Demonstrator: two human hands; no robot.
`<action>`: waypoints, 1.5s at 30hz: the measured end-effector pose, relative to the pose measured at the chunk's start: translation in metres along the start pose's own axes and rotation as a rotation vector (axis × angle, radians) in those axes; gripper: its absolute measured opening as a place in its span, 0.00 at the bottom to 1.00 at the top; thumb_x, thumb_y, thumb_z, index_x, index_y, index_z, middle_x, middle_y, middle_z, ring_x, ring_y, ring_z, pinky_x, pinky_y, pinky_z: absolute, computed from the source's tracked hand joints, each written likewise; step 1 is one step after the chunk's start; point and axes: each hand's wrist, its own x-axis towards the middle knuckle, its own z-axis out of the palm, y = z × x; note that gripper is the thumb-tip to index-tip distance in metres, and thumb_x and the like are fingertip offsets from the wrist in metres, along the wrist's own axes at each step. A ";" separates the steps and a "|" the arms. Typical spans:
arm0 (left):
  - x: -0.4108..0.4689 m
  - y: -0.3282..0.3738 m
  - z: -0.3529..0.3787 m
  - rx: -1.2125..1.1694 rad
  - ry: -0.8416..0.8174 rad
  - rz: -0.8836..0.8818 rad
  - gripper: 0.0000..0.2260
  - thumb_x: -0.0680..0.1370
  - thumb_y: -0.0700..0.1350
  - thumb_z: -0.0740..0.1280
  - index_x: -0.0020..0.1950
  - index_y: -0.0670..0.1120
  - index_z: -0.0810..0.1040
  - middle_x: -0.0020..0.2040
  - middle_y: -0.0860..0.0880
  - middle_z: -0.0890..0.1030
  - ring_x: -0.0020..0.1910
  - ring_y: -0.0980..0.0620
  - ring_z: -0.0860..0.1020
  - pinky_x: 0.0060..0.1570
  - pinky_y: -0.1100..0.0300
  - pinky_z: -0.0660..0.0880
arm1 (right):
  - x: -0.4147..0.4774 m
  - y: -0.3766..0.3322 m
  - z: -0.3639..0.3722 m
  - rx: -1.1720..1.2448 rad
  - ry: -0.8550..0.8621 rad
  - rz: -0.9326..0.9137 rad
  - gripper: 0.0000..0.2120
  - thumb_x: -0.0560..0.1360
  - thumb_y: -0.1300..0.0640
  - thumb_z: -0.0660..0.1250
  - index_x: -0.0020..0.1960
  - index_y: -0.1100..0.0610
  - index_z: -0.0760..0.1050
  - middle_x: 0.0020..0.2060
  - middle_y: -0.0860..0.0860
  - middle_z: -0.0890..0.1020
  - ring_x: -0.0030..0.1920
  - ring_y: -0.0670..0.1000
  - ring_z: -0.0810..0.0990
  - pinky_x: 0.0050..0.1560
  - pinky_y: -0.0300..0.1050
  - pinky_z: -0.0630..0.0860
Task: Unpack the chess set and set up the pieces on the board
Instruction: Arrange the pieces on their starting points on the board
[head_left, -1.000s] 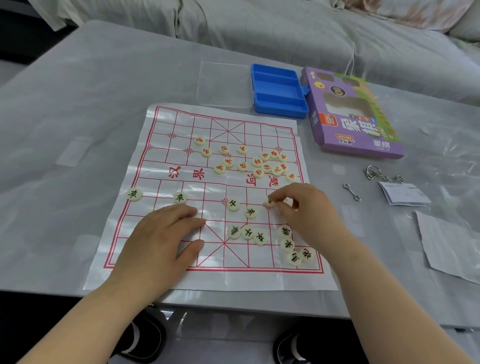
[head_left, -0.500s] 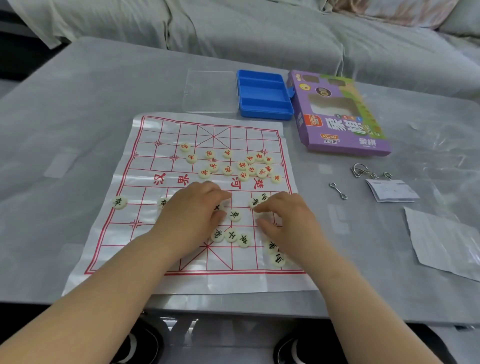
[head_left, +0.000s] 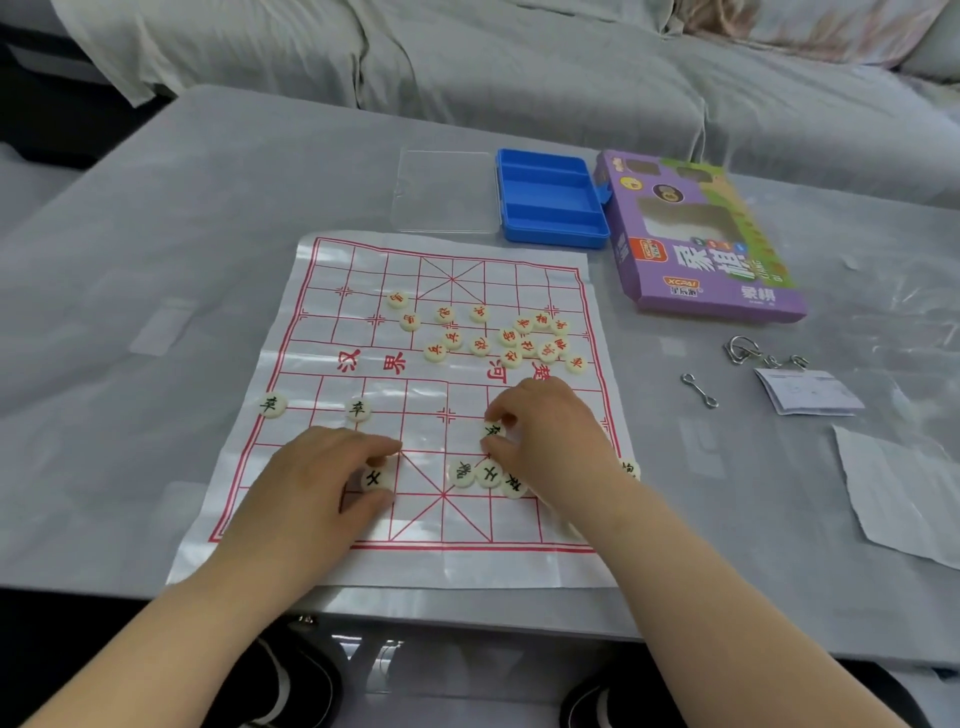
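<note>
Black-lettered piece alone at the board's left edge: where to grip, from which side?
Pinch the black-lettered piece across its rim, coming straight down from above. It is a low flat disc lying face up on the board, so only the thin edge offers purchase; nothing crowds it, so any opposite rim points should do.

16 red pieces (head_left: 479, 345), 8 black pieces (head_left: 357, 409) showing.

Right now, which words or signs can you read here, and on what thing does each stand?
"XCPAI" and "象棋": purple box.
"汉界" and "楚河": board, middle band, red.
"卒": two black-lettered pieces at the board's left.
"士": held piece, pinched by the left hand.
Red-lettered pieces, paper slip, half-covered piece in right hand: too small or blurred.
</note>
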 end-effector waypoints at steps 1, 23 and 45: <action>-0.001 -0.001 0.001 -0.024 0.001 -0.011 0.16 0.73 0.43 0.68 0.61 0.50 0.75 0.51 0.59 0.71 0.53 0.60 0.64 0.53 0.68 0.57 | 0.001 -0.002 -0.001 0.006 0.004 -0.010 0.15 0.77 0.51 0.60 0.62 0.52 0.72 0.57 0.48 0.76 0.58 0.48 0.68 0.57 0.38 0.65; 0.001 0.002 -0.002 -0.053 -0.080 0.041 0.22 0.69 0.59 0.55 0.49 0.49 0.82 0.48 0.60 0.74 0.49 0.61 0.71 0.49 0.68 0.62 | -0.019 0.042 -0.014 0.213 0.256 0.184 0.12 0.75 0.60 0.63 0.58 0.52 0.76 0.58 0.47 0.75 0.59 0.48 0.69 0.55 0.34 0.62; 0.098 0.094 0.050 0.328 -0.303 0.036 0.18 0.73 0.57 0.66 0.60 0.52 0.74 0.56 0.53 0.73 0.56 0.53 0.70 0.51 0.60 0.68 | -0.033 0.095 0.009 0.639 0.331 0.137 0.13 0.75 0.66 0.60 0.55 0.55 0.77 0.47 0.50 0.80 0.41 0.31 0.73 0.44 0.19 0.65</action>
